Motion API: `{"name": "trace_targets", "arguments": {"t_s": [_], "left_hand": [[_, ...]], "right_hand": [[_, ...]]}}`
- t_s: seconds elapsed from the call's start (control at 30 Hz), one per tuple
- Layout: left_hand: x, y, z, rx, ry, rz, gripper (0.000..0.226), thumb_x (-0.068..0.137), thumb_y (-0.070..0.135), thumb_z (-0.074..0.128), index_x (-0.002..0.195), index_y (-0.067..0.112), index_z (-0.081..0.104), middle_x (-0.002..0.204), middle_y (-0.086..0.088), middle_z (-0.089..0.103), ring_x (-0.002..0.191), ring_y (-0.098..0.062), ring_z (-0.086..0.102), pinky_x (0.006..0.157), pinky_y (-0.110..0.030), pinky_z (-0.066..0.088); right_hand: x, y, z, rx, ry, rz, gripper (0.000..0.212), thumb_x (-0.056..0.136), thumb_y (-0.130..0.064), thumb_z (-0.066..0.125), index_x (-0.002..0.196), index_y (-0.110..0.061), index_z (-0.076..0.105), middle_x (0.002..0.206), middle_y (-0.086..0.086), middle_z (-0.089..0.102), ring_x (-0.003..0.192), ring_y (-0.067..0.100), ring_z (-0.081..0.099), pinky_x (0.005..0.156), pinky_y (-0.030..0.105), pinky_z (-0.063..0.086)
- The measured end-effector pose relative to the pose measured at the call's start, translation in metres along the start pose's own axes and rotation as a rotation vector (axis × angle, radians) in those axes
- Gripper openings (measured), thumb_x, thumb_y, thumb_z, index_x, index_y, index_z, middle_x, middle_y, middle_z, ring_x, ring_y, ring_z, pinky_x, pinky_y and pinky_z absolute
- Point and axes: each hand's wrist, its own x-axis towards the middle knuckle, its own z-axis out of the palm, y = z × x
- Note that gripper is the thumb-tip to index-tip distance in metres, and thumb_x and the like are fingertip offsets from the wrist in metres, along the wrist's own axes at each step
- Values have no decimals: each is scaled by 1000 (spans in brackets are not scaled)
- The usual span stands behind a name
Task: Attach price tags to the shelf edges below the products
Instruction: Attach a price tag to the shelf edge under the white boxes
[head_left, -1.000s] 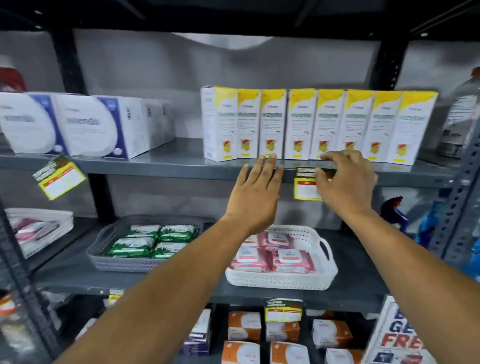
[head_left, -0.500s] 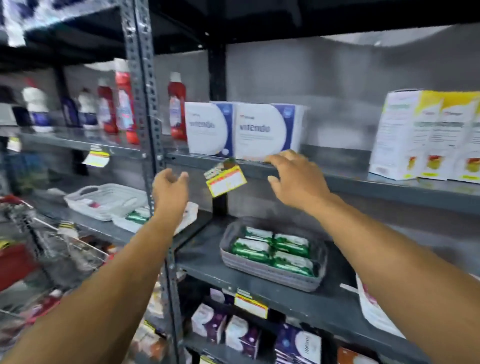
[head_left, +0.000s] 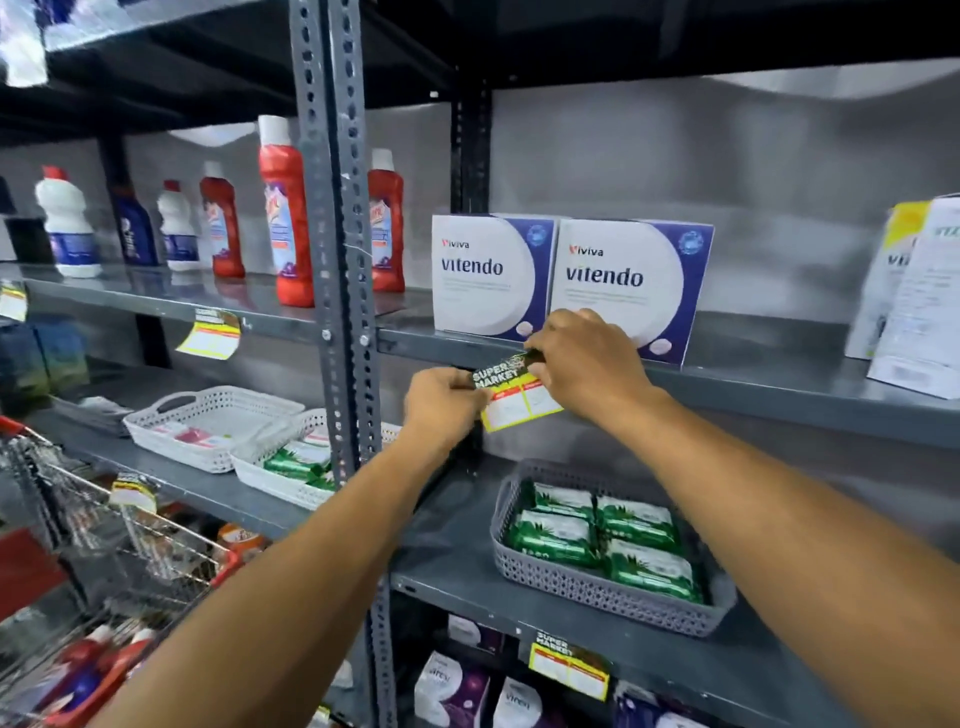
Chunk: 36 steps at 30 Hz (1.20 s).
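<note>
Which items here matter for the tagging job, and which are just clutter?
Job:
- price tag, held at the shelf edge
- left hand and right hand, both gripping the tag
- Vitendo boxes above it

Clutter:
- red bottles
- grey basket of green packs
- white baskets
- wire trolley

Open shelf to the right of the boxes; the post and baskets crowd the rest

The two white-and-blue boxes (head_left: 566, 283) stand at the front of the grey shelf (head_left: 779, 382), directly above both hands (head_left: 584, 364) on the price tag (head_left: 511, 397). Right of the boxes the shelf is bare up to the yellow-topped cartons (head_left: 914, 291). Left of the boxes rises the perforated steel post (head_left: 337, 260), with red bottles (head_left: 285, 208) beyond it. Below the boxes, the grey basket (head_left: 597, 590) of green packs fills the front of the lower shelf, with bare shelf to its left.
</note>
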Motion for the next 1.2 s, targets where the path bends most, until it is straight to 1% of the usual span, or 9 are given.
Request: {"name": "trace_targets", "arguments": {"t_s": [0.1,0.2,0.3,0.4,0.6,0.7,0.8,0.9,1.2], "left_hand": [[8,0,-7,185,36,137,12,66,28,76,65,20,67,73,-5,72,68,-21,66,71,-36,55],[12,9,-15,240,41,272,11,79,24,73,82,13,71,74,-3,72,65,-12,60,63,-25,47],[17,14,-17,297,50,306,14,80,31,72,78,17,68,71,1,71,61,-12,56,61,-26,45],[17,19,-20,507,80,328,19,79,44,68,74,26,63,71,7,70,67,-17,63,62,-31,52],[19,38,-22,795,54,333,23,76,46,68,81,23,64,82,-3,68,82,-28,62,65,-33,48],[21,42,-22,826,89,410,32,72,43,73,93,23,61,94,-2,67,94,-30,61,71,-37,45],[23,47,-20,871,98,553,42,70,38,75,107,24,59,109,-5,62,103,-33,55,80,-43,45],[27,48,-15,772,-3,583,36,67,48,75,96,26,70,101,-5,65,97,-30,59,80,-44,51],[40,47,-15,691,5,489,33,61,49,81,86,29,72,93,1,68,88,-24,62,78,-43,52]], "right_hand": [[-5,1,-4,67,15,62,18,89,-37,61,101,-27,70,102,2,63,101,29,52,76,39,45],[-11,1,0,109,22,111,16,89,-38,61,96,-27,70,100,0,66,101,29,51,76,39,41],[-12,3,1,171,47,165,15,88,-37,62,96,-27,69,98,0,66,100,29,52,77,38,42],[-8,2,1,189,36,187,13,87,-36,63,96,-29,70,95,0,64,99,29,53,76,37,43],[-7,-1,4,180,51,183,17,88,-33,62,105,-32,68,98,1,59,100,28,52,77,38,42],[-6,-7,8,139,76,163,24,88,-38,61,110,-32,66,100,3,57,100,29,51,79,40,42],[-2,-10,9,141,111,183,23,85,-44,63,101,-29,69,96,3,58,98,28,53,76,39,41],[5,-12,11,160,126,222,17,82,-42,68,92,-28,68,94,2,60,97,28,54,73,36,38],[12,-11,16,120,109,266,25,80,-47,69,96,-29,63,101,5,60,99,31,54,70,37,36]]}}
